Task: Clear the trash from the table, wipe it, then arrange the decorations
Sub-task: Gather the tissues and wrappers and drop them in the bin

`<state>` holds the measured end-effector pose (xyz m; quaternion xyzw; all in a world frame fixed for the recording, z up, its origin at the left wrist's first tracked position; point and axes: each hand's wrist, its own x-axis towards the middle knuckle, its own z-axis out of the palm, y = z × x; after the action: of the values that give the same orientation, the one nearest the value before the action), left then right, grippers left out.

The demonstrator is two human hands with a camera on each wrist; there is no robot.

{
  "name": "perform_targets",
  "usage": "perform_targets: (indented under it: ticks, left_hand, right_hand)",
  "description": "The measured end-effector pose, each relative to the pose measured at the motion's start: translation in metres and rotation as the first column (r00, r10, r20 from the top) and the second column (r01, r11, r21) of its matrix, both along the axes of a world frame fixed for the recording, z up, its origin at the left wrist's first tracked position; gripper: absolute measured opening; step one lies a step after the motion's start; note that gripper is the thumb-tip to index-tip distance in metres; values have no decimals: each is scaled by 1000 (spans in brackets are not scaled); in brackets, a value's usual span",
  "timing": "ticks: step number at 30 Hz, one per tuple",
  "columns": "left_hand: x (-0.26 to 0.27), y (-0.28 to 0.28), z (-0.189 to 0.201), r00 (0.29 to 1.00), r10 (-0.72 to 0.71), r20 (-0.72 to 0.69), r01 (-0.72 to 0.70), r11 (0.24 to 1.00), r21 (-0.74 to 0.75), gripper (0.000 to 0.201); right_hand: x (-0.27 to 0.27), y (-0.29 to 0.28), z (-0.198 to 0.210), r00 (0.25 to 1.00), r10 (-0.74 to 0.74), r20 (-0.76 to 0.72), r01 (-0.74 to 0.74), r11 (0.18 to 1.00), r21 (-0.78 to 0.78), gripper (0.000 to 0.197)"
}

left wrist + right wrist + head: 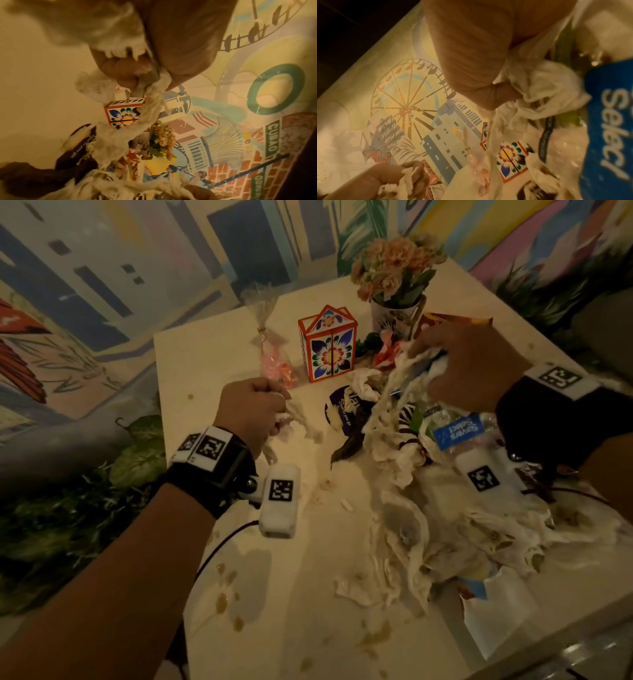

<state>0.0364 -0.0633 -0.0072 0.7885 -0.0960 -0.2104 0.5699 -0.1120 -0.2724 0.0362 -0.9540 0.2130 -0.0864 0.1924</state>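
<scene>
Tissue pile (404, 460) white, crumpled, stained, frame centre. Left hand (251, 412) clutches torn wad; right hand (469, 364) grips upper strands.

Tissue (394, 419) covers most of the purple wrapper (342, 412); the water bottle (459, 433) disappears under the right hand (469, 368), lower right blurred.

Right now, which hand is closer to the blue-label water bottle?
Right. The right hand, gripping tissue, hovers just above the bottle; the left hand holds tissue across the table, beyond the trash pile.
</scene>
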Motion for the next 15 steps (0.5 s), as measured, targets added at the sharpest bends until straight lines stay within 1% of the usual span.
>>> perform_targets:
  ticks: [3, 7, 10, 12, 15]
  left_hand:
    - [3, 10, 10, 1000, -1, -30, -1, 997, -72, 23]
    - [23, 44, 14, 997, 25, -74, -36, 988, -150, 25]
    - [38, 79, 8, 993, 60, -100, -72, 990, -123, 29]
    - [49, 109, 1, 990, 94, -106, -104, 990, -95, 34]
    - [60, 154, -8, 992, 129, -12, -128, 989, 71, 34]
  right_hand:
    - [12, 5, 17, 998, -7, 64, 9, 1000, -19, 38]
    - [30, 25, 27, 989, -13, 150, 11, 1000, 17, 32]
    - [48, 50, 18, 986, -100, 137, 81, 987, 137, 34]
    - [61, 71, 12, 983, -127, 131, 99, 974, 202, 32]
    - [83, 110, 13, 980, -91, 177, 34, 953, 300, 25]
